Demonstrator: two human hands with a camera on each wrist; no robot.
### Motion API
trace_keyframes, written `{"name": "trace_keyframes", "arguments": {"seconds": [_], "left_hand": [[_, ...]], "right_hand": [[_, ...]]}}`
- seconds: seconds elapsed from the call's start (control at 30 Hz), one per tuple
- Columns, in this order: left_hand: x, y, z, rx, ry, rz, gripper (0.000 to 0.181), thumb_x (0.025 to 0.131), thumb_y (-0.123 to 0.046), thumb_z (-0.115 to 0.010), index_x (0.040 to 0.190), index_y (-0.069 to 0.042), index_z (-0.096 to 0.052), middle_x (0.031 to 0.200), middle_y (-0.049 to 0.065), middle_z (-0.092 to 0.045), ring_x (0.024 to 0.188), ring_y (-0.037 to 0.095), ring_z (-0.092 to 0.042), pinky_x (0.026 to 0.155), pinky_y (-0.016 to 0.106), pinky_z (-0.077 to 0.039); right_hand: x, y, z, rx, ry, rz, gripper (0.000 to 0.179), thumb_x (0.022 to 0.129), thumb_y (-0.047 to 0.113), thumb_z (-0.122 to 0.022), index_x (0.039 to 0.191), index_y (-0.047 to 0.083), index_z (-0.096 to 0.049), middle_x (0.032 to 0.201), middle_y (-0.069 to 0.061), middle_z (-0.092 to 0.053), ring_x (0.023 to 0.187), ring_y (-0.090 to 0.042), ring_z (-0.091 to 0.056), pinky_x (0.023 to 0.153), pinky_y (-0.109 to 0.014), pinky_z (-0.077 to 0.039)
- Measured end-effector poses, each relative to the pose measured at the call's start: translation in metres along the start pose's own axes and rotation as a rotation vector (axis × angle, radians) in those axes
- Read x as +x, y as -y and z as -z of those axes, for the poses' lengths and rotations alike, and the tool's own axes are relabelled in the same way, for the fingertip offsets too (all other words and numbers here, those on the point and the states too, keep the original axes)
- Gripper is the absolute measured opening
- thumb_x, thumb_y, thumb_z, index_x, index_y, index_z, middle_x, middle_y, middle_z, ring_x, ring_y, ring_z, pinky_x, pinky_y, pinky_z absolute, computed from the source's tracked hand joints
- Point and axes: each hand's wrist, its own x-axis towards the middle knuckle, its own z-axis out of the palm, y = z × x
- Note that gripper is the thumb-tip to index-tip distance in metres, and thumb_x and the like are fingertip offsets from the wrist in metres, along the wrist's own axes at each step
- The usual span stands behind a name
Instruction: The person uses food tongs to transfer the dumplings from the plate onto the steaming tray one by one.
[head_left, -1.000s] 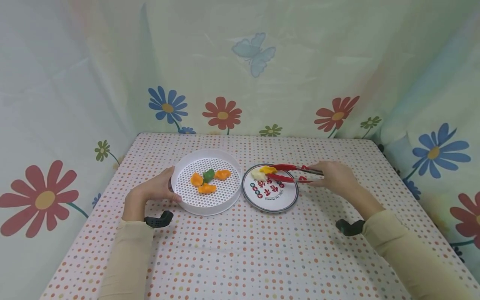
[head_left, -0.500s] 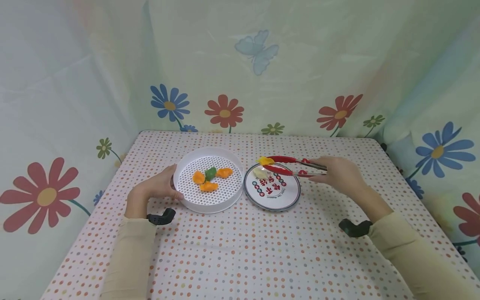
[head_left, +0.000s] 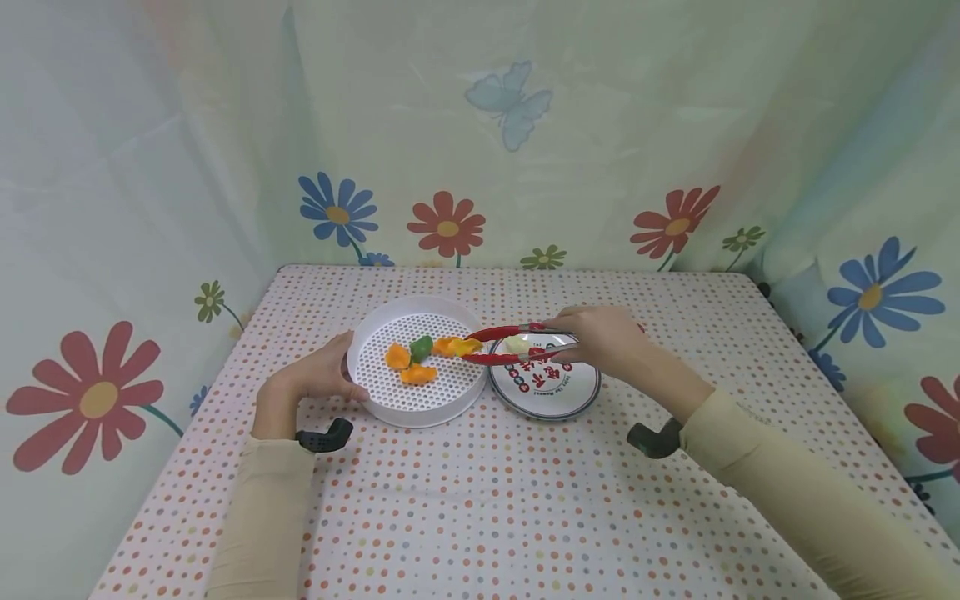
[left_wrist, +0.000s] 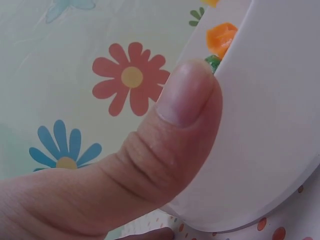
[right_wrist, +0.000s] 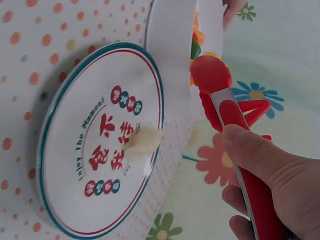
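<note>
My left hand (head_left: pixel 315 371) holds the left side of a round white steamer basket (head_left: pixel 420 417) with a perforated floor. Its thumb (left_wrist: pixel 170 125) lies along the outer wall near the rim; most other fingers are hidden. Several orange dumplings (head_left: pixel 417 375) and a green dumpling (head_left: pixel 422 348) lie inside. In my right hand (head_left: pixel 603 340) are red-tipped metal tongs (right_wrist: pixel 240 150). Their tips hold a yellow dumpling (head_left: pixel 468 347) over the basket's right part, close to an orange one; whether it touches the floor I cannot tell.
Right of the basket, close to its wall, stands a white plate (head_left: pixel 551 402) with red lettering. One whitish dumpling (right_wrist: pixel 143 143) lies on it. The dotted tablecloth (head_left: pixel 480 517) covers the table, with a flowered curtain (head_left: pixel 600 167) behind.
My right hand has raised the yellow dumpling off the plate with the tongs and carried it left over the basket. The left hand has stayed at the basket's side.
</note>
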Motion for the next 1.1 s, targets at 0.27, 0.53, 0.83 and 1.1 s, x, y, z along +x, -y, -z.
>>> {"name": "trace_keyframes", "arguments": {"seconds": [0.27,0.53,0.83,1.1], "left_hand": [[0.001,0.001,-0.001,-0.002,0.001,0.002,0.123,0.056,-0.045,-0.087,0.15,-0.008,-0.017,0.15,0.016,-0.03,0.14,0.034,-0.027,0.117,0.054,-0.019],[0.005,-0.002,-0.002,-0.001,0.001,-0.011,0.124,0.055,-0.045,-0.088,0.15,-0.01,-0.017,0.15,0.013,-0.032,0.139,0.03,-0.029,0.117,0.052,-0.021],[0.003,-0.003,0.0,0.012,0.006,0.007,0.124,0.056,-0.045,-0.087,0.151,-0.009,-0.016,0.15,0.015,-0.031,0.138,0.031,-0.03,0.117,0.052,-0.021],[0.0,-0.004,0.0,0.009,0.007,0.029,0.123,0.058,-0.044,-0.087,0.151,-0.009,-0.015,0.152,0.015,-0.028,0.14,0.033,-0.027,0.117,0.053,-0.02]], "right_hand": [[0.031,0.017,0.007,0.003,0.063,0.087,0.055,0.072,0.039,-0.08,0.12,0.017,-0.067,0.111,-0.003,-0.071,0.1,-0.023,-0.066,0.077,-0.04,-0.057],[0.044,0.03,0.007,-0.039,0.119,0.078,0.055,0.071,0.039,-0.081,0.12,0.02,-0.067,0.11,-0.001,-0.071,0.097,-0.021,-0.066,0.07,-0.036,-0.056],[0.05,0.036,0.001,-0.02,0.127,0.073,0.053,0.071,0.035,-0.082,0.12,0.021,-0.067,0.112,-0.001,-0.071,0.097,-0.02,-0.065,0.072,-0.033,-0.056],[0.051,0.036,-0.004,0.022,0.104,0.086,0.057,0.07,0.033,-0.083,0.122,0.017,-0.066,0.111,-0.002,-0.071,0.098,-0.02,-0.066,0.079,-0.036,-0.057]]}}
